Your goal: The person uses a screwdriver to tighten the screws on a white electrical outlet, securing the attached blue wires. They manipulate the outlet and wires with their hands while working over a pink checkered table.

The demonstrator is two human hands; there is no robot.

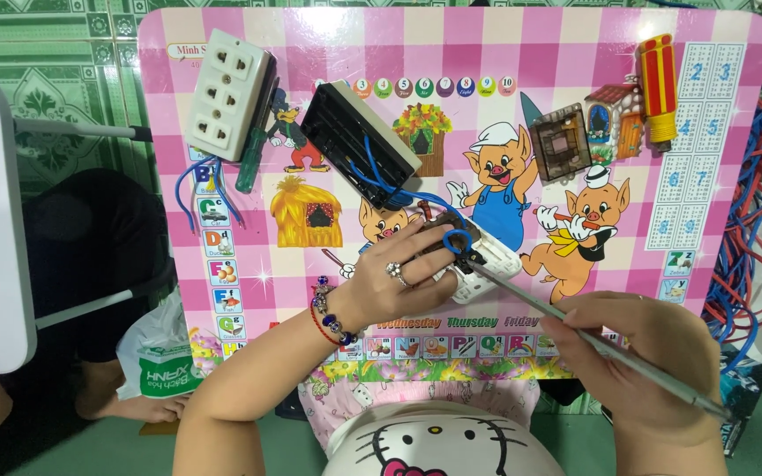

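We take the white socket module (478, 264) near the middle of the pink cartoon-printed desk (734, 35) as our landmark. Our left hand (399, 278) presses down on the module from its left side, fingers (434, 238) curled closed over its top edge and pinning it to the desk. Our right hand (641, 353), lower right of the module, has its fingers closed around the thin metal shaft of a screwdriver (575, 322), whose tip reaches up-left to a terminal on the module, just beside a looped blue wire (456, 238). The blue wire runs from the module up-left to an open black-backed socket housing (359, 141), so we judge that the wire is already routed between the two parts and that the terminal screw is the step in hand; we cannot tell whether the screw is tight. Farther left of the housing lies a white triple socket (227, 95) with a green screwdriver (253, 150) just beside it. Upper right of the module sit a clear square frame part (559, 143) and a red-and-yellow screwdriver handle (659, 88), both untouched and well apart from the hands.
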